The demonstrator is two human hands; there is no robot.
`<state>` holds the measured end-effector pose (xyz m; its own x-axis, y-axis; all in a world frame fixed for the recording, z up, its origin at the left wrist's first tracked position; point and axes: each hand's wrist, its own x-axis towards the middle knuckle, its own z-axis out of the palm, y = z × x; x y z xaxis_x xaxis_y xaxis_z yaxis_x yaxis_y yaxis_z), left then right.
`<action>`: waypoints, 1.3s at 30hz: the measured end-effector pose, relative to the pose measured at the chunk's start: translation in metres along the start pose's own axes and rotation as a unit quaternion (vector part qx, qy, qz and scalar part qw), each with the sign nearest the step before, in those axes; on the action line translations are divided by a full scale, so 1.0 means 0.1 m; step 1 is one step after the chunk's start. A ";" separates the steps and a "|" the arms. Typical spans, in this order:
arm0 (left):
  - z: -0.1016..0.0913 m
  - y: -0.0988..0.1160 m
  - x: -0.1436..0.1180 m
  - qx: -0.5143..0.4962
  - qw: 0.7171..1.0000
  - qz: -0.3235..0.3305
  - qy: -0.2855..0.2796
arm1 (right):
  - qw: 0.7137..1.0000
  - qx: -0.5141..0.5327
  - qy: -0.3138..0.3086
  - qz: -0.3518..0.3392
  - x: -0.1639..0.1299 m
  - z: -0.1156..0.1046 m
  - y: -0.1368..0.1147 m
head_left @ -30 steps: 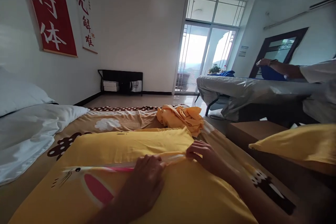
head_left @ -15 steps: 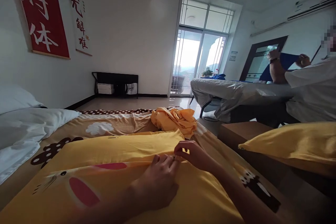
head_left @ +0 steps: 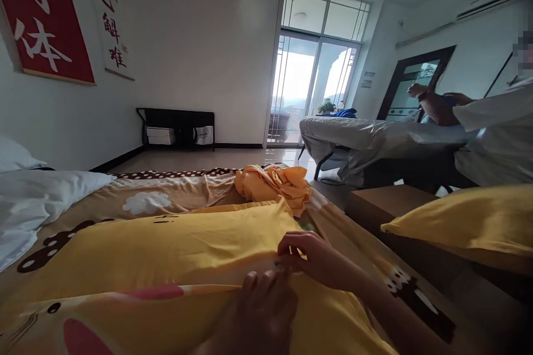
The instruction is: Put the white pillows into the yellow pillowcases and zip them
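Both hands have slid rightward along the pillow's (head_left: 166,244) edge since a second ago, and the view has swung left, so the red banner (head_left: 44,28) now runs off the frame. Right hand (head_left: 316,258) pinches a small fold of the yellow case near the pillow's far right corner, fingers narrowed on the cloth; what sits between the fingertips is too small to tell. Left hand (head_left: 262,310) lies just beside it, fingers curled down and pressing the same seam, touching the fabric and gripping a little of it. The pillow lies flat across the bed (head_left: 175,188) right in front of the person, its printed face with a pink shape turned up. It looks light, soft and yielding; the thin case will wrinkle and slip over the filling, so the hemmed edge and corners seem the best places to take hold. Beyond it sits a crumpled orange cloth (head_left: 275,186), a white pillow (head_left: 37,194) to the left, and another yellow pillow (head_left: 466,222) to the right. Another person's arm (head_left: 437,108) is raised by a grey-covered table (head_left: 375,138). Large white Chinese characters show on the red banner, the lowest reading 体; the white scroll (head_left: 106,16) beside it carries black and red characters, only partly legible.
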<state>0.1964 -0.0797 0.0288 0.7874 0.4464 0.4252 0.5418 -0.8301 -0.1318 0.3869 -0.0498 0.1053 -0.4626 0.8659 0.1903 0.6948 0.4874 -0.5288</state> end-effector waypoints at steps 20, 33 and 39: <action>-0.25 0.04 -0.01 -0.044 0.999 0.002 -0.015 | 0.982 -0.133 -0.033 0.131 0.05 0.09 -0.14; -0.31 0.06 -0.03 -0.069 0.997 -0.009 -0.040 | 0.985 -0.107 -0.053 0.122 0.05 0.08 -0.15; -0.30 0.05 -0.03 -0.069 0.997 -0.005 -0.027 | 0.979 -0.130 -0.041 0.153 0.07 0.08 -0.25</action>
<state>0.1881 -0.0947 0.0537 0.7984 0.4693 0.3771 0.5074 -0.8617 -0.0018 0.3620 -0.0565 0.1131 -0.2454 0.9693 -0.0161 0.9198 0.2276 -0.3195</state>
